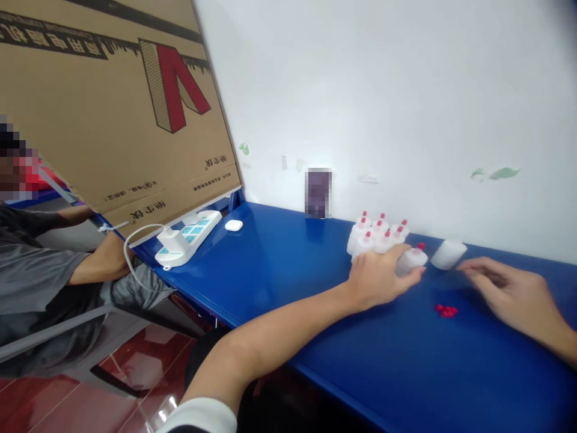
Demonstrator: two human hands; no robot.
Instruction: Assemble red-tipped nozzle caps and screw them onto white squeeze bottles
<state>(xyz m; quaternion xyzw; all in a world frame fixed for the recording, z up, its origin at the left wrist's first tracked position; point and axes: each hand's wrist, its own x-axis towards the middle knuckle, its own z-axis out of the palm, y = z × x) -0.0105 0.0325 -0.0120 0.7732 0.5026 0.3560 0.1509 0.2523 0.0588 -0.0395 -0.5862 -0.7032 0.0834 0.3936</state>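
Observation:
My left hand (374,279) is wrapped round a small white squeeze bottle (412,261) with a red tip, holding it upright by the table's right half. Beside it a group of several similar white bottles (381,237) with red caps stands close together near the wall. Another white bottle (448,254) lies tilted on its side, with no red cap showing. My right hand (516,294) is just right of that bottle, fingers curled and fingertips drawn together; whatever they pinch is too small to make out. A small pile of red caps (446,310) lies between my hands.
The blue table (270,258) runs along a white wall. A white power strip (189,237) with a plugged-in charger and a white earphone case (233,225) are at the left. A large cardboard sheet (112,108) stands there, with a seated person (67,264) beyond it.

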